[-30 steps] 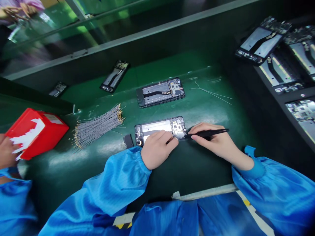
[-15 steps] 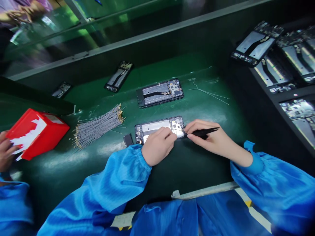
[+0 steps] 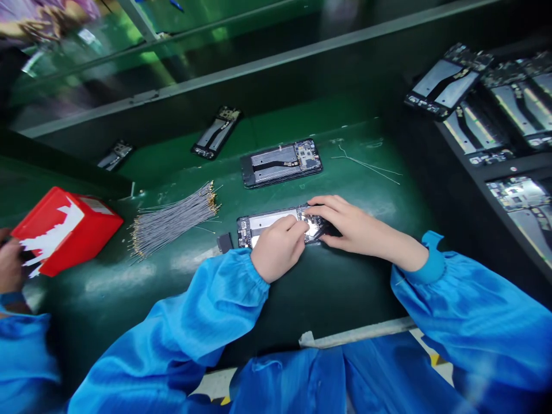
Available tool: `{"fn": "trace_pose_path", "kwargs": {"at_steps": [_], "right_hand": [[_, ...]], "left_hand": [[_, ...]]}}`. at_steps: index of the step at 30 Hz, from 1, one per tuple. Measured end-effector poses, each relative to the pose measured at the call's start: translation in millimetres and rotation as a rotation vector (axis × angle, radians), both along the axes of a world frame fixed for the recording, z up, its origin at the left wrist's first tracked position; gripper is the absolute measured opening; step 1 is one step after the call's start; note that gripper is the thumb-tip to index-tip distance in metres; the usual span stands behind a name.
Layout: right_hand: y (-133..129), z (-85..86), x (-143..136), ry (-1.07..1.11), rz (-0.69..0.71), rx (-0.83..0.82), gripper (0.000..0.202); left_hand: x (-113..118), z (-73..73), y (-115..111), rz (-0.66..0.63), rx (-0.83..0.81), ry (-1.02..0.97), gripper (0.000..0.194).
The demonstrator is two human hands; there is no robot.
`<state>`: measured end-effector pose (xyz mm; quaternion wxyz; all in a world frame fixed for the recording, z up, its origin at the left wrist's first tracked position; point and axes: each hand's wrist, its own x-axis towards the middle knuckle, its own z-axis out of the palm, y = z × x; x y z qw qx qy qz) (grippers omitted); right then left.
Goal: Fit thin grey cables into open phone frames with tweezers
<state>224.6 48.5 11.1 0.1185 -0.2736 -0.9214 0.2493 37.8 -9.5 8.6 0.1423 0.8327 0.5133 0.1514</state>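
An opened phone [image 3: 272, 221] lies in front of me, its silver plate and circuit board showing. Over its middle and lower edge rests my left hand [image 3: 280, 247], fingers curled together near the board; whatever they pinch is hidden. My right hand [image 3: 349, 225] is at the phone's right end, thumb and fingers closed around black tweezers [image 3: 319, 231] that are partly covered by the hand. Just left of the phone is a small dark block [image 3: 225, 242]. A bundle of thin grey cables [image 3: 175, 221] with gold-coloured ends lies further left.
Behind sits another opened phone [image 3: 280, 164], with loose wires [image 3: 366, 164] to its right. More opened phones [image 3: 216, 132] lie at the back and in a black rack [image 3: 470, 167] on the right. A co-worker's hand [image 3: 11, 261] is at a red bin [image 3: 81, 241].
My right hand has shifted left over the phone's board, and the tweezers no longer point out to the right. My left hand stays on the phone, nearly unmoved.
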Motion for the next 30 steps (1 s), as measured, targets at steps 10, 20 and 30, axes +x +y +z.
{"fn": "trace_pose_path", "kwargs": {"at_steps": [10,20,30], "right_hand": [[2.3,0.6,-1.5,0.031,-0.001,-0.041,0.041],[4.3,10.3,-11.0,-0.085,-0.012,-0.018,0.038],[6.7,11.2,-11.1,-0.042,0.005,-0.081,0.038]], "left_hand": [[-2.5,-2.5,-17.7,-0.123,0.033,-0.097,0.025],[-4.1,-5.7,-19.2,-0.171,0.092,-0.054,0.029],[-15.2,-2.1,-11.3,-0.26,0.154,0.083,0.028]]}}
